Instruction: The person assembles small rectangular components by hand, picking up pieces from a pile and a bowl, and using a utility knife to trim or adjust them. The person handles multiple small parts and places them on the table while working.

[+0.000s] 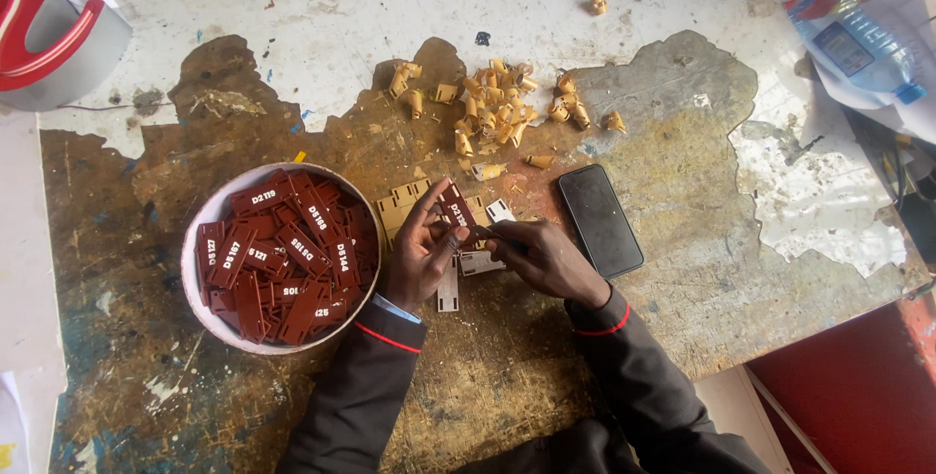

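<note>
At bench [682, 269] centre, the left hand [421, 252] pinches a red tag [456, 209]; the right hand [551, 257] grips a thin tool [492, 234] against it. Bowl [195, 240] at 9 o'clock is full of tags, shavings [497, 108] lie at 12, and pale blanks [476, 261] wait underneath.

Left hand [421, 252]: fingers curled upward, thumb and fingertips pinched together, palm turned inward. Right hand [549, 257]: knuckles up, fingers folded tight, pointing toward the left hand. Both hands nearly meet. Forearms in dark sleeves with red-piped cuffs, angled in from below.
</note>
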